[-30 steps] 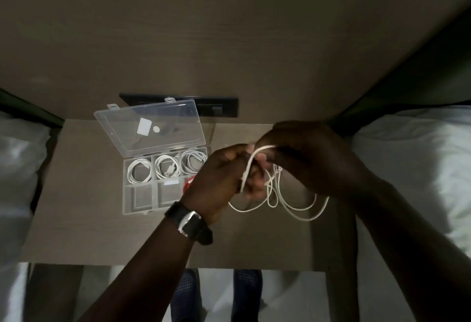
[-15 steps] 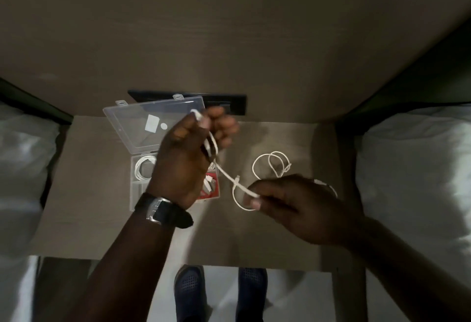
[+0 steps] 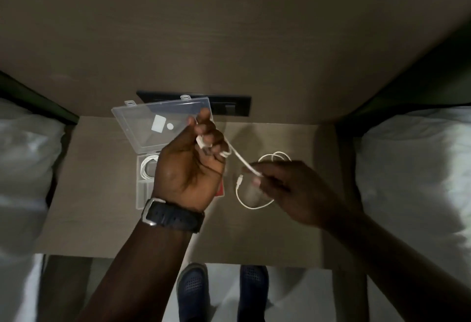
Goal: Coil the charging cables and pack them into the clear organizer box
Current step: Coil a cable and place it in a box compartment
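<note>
From my feed, the left hand (image 3: pixel 188 168) is raised over the organizer box (image 3: pixel 144 181), fingers curled shut around one end of a white cable (image 3: pixel 239 158), and the right hand (image 3: pixel 288 189) pinches the same cable lower down, so a short stretch runs taut and slanting between the two. Below the right hand the rest of the cable hangs in a loose loop touching the worktop (image 3: pixel 102 194), with more loops behind the knuckles (I cannot tell how many turns). The box sits on the worktop with its clear lid (image 3: pixel 153 123) propped open toward the wall; one coiled cable (image 3: pixel 149 167) shows in the back-left compartment, the others are hidden by the left hand. A dark watch (image 3: pixel 173 216) is on the left wrist. White bedding (image 3: pixel 413 168) flanks both sides.
</note>
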Tool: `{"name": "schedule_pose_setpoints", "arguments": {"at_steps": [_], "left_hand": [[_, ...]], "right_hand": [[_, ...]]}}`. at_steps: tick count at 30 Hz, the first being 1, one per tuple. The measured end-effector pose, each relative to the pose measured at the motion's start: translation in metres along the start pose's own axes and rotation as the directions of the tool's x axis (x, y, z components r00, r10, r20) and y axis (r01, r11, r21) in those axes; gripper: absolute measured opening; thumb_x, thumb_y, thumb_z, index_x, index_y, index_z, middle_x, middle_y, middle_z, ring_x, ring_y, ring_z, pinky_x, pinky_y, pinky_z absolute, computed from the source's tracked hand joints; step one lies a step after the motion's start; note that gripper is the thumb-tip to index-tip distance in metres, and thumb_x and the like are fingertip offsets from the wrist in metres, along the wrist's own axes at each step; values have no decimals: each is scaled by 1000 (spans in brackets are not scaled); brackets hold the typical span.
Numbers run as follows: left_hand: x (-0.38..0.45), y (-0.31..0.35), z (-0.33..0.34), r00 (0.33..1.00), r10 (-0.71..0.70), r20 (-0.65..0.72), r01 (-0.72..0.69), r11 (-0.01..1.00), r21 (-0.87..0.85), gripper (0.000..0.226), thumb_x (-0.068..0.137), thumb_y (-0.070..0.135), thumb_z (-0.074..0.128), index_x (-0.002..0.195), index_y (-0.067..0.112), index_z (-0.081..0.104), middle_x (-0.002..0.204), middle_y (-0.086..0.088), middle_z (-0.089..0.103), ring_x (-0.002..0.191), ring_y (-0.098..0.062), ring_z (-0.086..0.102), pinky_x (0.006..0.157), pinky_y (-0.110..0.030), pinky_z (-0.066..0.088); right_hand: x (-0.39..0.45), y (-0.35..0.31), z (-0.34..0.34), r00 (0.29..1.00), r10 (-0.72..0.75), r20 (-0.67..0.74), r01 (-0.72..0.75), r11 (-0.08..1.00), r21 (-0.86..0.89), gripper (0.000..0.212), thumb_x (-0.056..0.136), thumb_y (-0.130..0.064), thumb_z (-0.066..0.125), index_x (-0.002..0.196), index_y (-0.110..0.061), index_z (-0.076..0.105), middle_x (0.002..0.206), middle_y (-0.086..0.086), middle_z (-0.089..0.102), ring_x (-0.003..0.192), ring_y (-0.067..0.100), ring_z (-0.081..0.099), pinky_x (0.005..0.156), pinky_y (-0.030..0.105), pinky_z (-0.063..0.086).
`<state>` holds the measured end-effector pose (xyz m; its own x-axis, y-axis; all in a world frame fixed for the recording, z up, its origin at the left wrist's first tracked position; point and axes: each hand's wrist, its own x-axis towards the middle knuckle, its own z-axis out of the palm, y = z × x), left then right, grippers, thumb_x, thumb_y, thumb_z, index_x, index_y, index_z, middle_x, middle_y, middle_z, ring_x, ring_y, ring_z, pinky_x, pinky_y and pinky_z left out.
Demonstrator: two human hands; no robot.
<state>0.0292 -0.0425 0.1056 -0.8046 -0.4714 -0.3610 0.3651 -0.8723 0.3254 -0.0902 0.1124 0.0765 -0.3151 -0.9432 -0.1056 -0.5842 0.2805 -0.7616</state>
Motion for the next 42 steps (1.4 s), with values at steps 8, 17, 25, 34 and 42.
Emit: {"name": "schedule_pose_setpoints", "arguments": {"at_steps": [8, 17, 25, 34, 42], "left_hand": [[-23, -22, -8, 999, 19, 35, -40, 445, 895, 33, 102, 22, 41, 90, 10, 70, 77, -30, 66, 64, -30, 64, 59, -34, 50], [-36, 15, 8, 977, -173, 126, 188, 975, -122, 38, 105, 29, 27, 95, 9, 58, 57, 7, 48, 49, -6, 43, 51, -17, 41], [-33, 19, -19, 978, 205, -40, -68, 497, 865, 23, 101, 17, 42, 104, 4, 60, 80, -2, 71, 79, -23, 66, 70, -32, 54], [-65, 16, 4, 955, -296, 28, 252, 856, 451, 46, 97, 45, 41, 81, 8, 63, 44, 6, 39, 35, -7, 33, 43, -21, 17], [-57, 48, -2, 987, -92, -135, 123, 963, 239, 29, 101, 28, 40, 84, 11, 57, 59, 2, 48, 50, -11, 49, 50, -20, 45]], "right_hand": [[8, -48, -50, 977, -214, 0, 209, 951, -226, 15, 94, -28, 58, 96, -22, 72, 86, -4, 68, 76, 15, 65, 67, 34, 52], [4, -53, 9, 989, 63, -135, -54, 996, 71, 15, 97, -26, 60, 86, -27, 70, 68, -9, 69, 62, 5, 58, 56, 21, 38], [-31, -101, -10, 997, -47, 62, 58, 982, -182, 14, 98, -38, 48, 105, -35, 60, 79, -17, 62, 72, 1, 59, 67, 35, 51], [19, -77, -20, 896, 225, -382, -172, 970, 169, 6, 82, -32, 79, 81, -27, 76, 66, -7, 68, 56, 2, 59, 56, 24, 50], [-23, -109, 80, 926, 328, -186, -305, 942, 142, 23, 99, -23, 49, 103, -44, 59, 71, -16, 57, 57, -3, 48, 63, 20, 40]]}}
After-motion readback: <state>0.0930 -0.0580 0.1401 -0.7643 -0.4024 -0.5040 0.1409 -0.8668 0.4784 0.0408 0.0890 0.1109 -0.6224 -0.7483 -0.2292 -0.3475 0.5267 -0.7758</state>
